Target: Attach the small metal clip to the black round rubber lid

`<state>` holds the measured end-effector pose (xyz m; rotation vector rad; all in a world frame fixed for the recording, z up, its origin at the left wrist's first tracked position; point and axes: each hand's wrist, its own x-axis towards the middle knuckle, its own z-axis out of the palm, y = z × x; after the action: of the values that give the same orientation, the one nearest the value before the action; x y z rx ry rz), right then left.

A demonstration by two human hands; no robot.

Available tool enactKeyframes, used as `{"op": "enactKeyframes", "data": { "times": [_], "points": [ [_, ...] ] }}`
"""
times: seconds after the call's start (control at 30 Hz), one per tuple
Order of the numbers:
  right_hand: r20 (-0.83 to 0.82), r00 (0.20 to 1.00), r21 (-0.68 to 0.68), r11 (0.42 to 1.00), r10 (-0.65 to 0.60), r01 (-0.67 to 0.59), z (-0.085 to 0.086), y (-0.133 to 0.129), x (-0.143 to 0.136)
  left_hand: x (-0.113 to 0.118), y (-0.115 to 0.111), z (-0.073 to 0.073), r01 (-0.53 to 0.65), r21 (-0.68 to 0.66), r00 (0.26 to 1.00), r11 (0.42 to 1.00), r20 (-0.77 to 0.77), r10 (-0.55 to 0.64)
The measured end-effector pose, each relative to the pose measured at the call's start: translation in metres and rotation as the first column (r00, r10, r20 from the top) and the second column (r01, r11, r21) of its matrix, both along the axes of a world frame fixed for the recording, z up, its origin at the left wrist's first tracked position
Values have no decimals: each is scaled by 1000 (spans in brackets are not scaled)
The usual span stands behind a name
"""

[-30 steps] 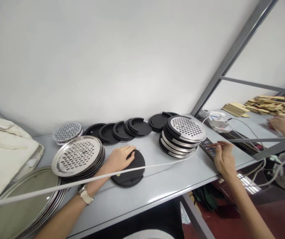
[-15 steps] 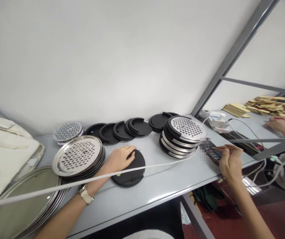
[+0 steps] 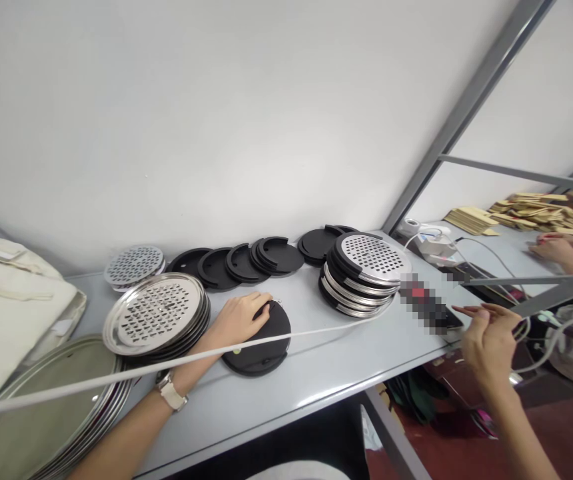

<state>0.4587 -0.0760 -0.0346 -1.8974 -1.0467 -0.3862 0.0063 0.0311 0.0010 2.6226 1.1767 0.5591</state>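
Note:
My left hand point(image 3: 244, 319) rests with bent fingers on the edge of a black round disc point(image 3: 261, 357) lying on the grey shelf point(image 3: 331, 373). My right hand point(image 3: 489, 337) is raised just right of a phone point(image 3: 429, 307) on the shelf; its fingers are drawn together and point toward the phone without visibly holding it. Part of the phone is pixelated. Left of my left hand sits a stack topped by a perforated metal disc point(image 3: 156, 317). Behind and between my hands is a stack of metal and black discs point(image 3: 374, 257).
Black discs point(image 3: 236, 263) overlap along the wall. A white cable point(image 3: 116, 379) crosses in front of my left wrist. At left are large round trays point(image 3: 51, 400) and a cream bag point(image 3: 6, 300). Another person's hands point(image 3: 561, 250) are beyond the metal frame, near wooden pieces point(image 3: 546, 212).
My right hand has moved right, away from the phone, and the phone's screen picture has changed. My left hand stays on the black disc.

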Motion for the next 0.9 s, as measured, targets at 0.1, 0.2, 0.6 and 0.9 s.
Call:
{"op": "enactKeyframes", "data": {
  "times": [0.1, 0.2, 0.6, 0.9],
  "points": [
    [82, 997, -63, 998, -1, 6, -7, 0, 8, 0, 0, 0, -3, -9, 1000, 1000, 22, 3],
    [115, 993, -118, 993, 18, -5, -13, 0, 12, 0, 0, 0, -4, -10, 1000, 1000, 27, 4],
    [72, 996, -67, 997, 54, -49, -8, -3, 2, 0, 0, 0, 1, -2, 1000, 1000, 25, -1],
    [131, 991, -90, 996, -3, 15, -12, 0, 8, 0, 1, -2, -1, 12, 1000, 1000, -7, 1]
  ]
}}
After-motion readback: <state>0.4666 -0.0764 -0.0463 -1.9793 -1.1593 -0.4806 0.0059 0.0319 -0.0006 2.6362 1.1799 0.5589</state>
